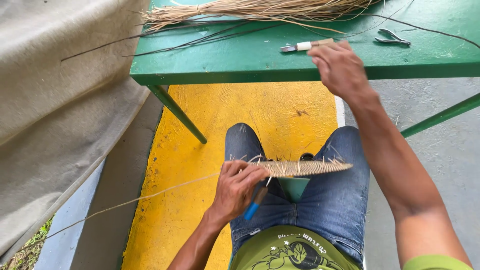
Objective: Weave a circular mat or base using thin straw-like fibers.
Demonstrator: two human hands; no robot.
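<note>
While right hand [339, 67] seemingly touches knife [306, 45], fingertips hidden.

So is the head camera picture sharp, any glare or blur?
Head view: soft even daylight, no glare; the woven disc and left hand are sharp, the right hand by the knife slightly soft; the green table edge bows from the wide lens.

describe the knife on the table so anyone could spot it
Look at the green table, near its front edge just beside the right hand. The knife has a pale wooden handle and short blade, unlike the all-metal pliers farther right.
</note>
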